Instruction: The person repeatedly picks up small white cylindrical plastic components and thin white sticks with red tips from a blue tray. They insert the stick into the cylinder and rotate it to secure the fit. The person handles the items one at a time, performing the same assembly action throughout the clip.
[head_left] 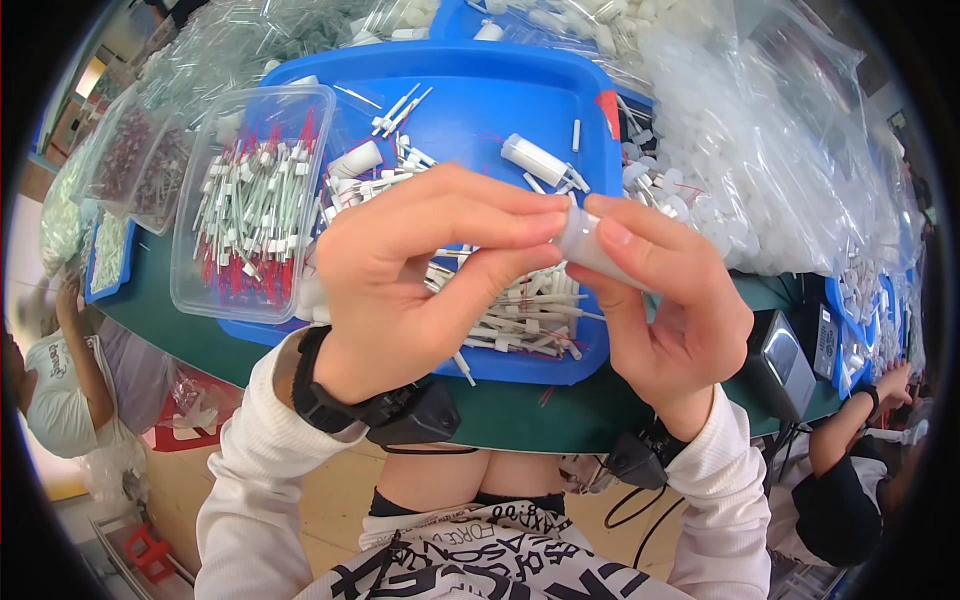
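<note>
Above the blue tray, both hands meet at a small white, cloudy plastic tube. My right hand is closed around its body, thumb along the upper side. The fingertips of my left hand are pinched together at its upper left end; whether they hold a separate small part there is hidden. Below and behind the hands, the blue tray holds many thin white sticks with red wires. Another white tube lies in the tray to the right, with thin sticks at its end.
At left, a clear plastic box full of white sticks with red ends overlaps the tray. A large clear bag of white plastic parts stands at right, near a dark box-shaped device. Other people sit at both sides of the green table.
</note>
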